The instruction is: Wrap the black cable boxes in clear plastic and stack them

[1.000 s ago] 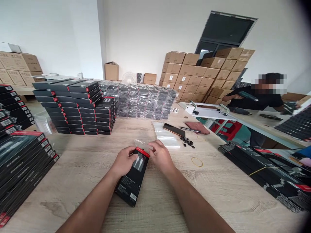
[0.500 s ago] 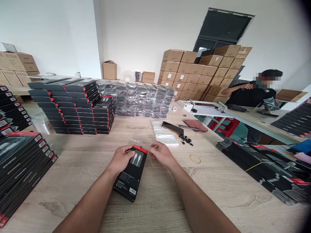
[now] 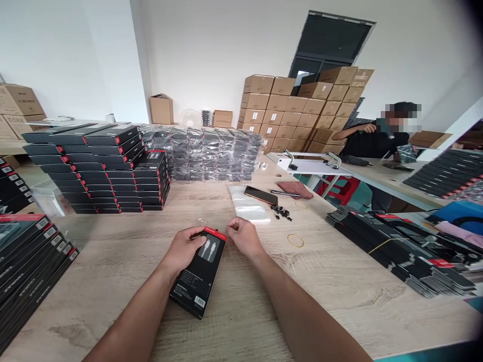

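bench (image 3: 339, 301) | far-left corner: stacks of black boxes (image 3: 98, 171) | far edge: shrink-wrapped bundles (image 3: 211, 153) | toward far edge: clear bags (image 3: 247, 207), phone (image 3: 260, 195) touching them | just beside: small black pieces (image 3: 282, 213), perhaps caps | nearer: rubber band (image 3: 295, 241) | right edge: flat black packs (image 3: 396, 241) | beyond: cartons (image 3: 298, 110), a person (image 3: 373, 141) at another bench

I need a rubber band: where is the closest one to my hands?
In the head view, the yellow rubber band lies on the table, right of the right hand, below the small black parts.
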